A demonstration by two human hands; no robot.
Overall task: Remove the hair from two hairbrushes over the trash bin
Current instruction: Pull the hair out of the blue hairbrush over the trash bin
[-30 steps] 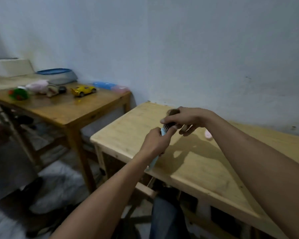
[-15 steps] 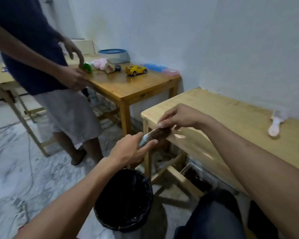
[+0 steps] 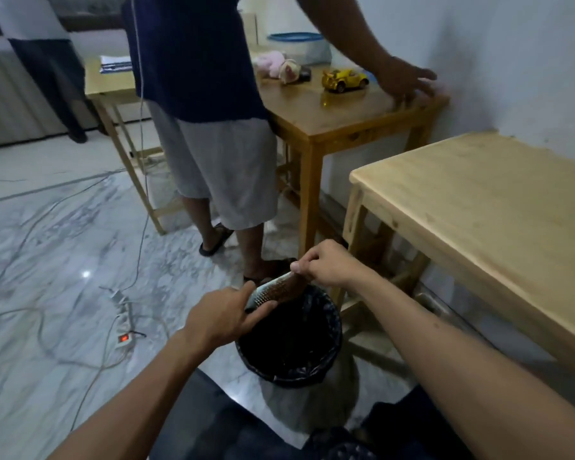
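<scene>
The left hand [image 3: 224, 318] grips the pale-blue bristled hairbrush [image 3: 273, 290]; the right hand [image 3: 326, 263] pinches its brown hair [image 3: 294, 283] above the black-lined trash bin [image 3: 332, 330], ready to peel it away.

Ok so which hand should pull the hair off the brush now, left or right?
The right hand. It already pinches the brown hair at the far end of the hairbrush, above the trash bin. The left hand has its grip on the handle end, so it is better placed to steady the brush.
</scene>
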